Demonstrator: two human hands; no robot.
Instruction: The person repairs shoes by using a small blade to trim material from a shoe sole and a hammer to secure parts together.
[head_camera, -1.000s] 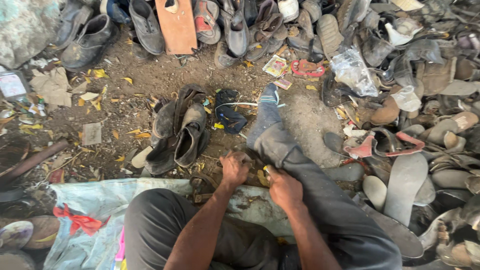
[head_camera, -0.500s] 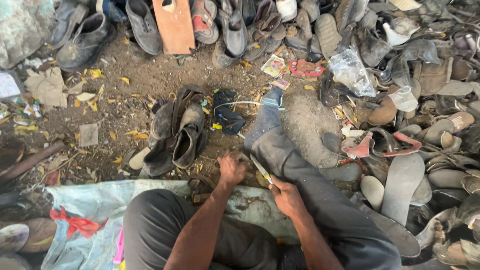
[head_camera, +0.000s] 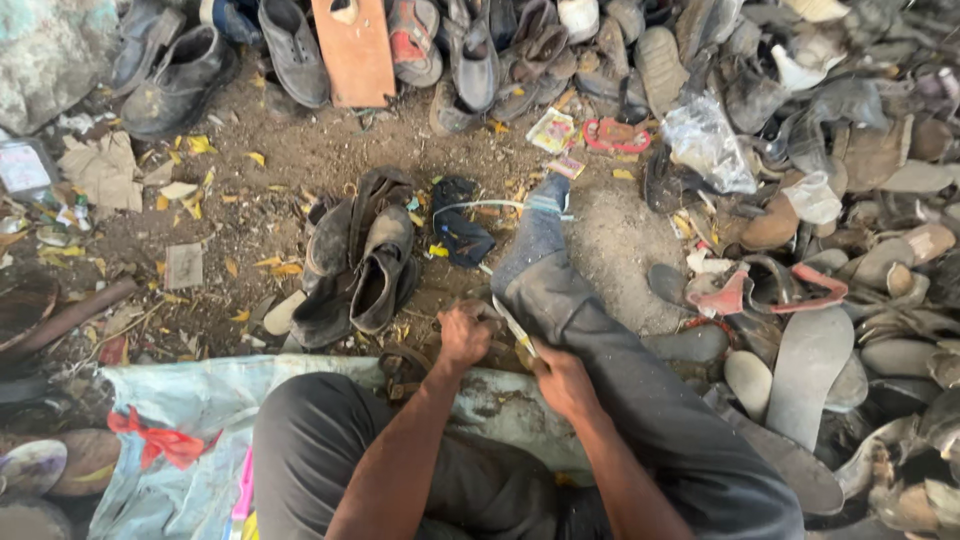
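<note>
Two hands are kept low beside the outstretched trouser leg (head_camera: 600, 330): a dark sandal piece (head_camera: 410, 365) is clamped in the left hand (head_camera: 465, 335), while a pale thin blade (head_camera: 517, 328) is pinched in the right hand (head_camera: 562, 378). Since a second ago the hands have been drawn apart (they had been touching), the blade now bared. Left of the leg, worn black shoes (head_camera: 360, 265) are lying unmoved.

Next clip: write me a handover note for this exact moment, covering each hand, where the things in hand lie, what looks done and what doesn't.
Left hand: closed on a dark strap-like piece, hard to identify, held low by the knee.
Right hand: gripping a thin pale tool whose tip points toward the left hand.
Nearby: pair of worn dark shoes on the dirt just ahead, pale sheet under the legs, heaps of old footwear around.
Done: cannot tell from here.
Left: the piece is in hand, being worked.
</note>
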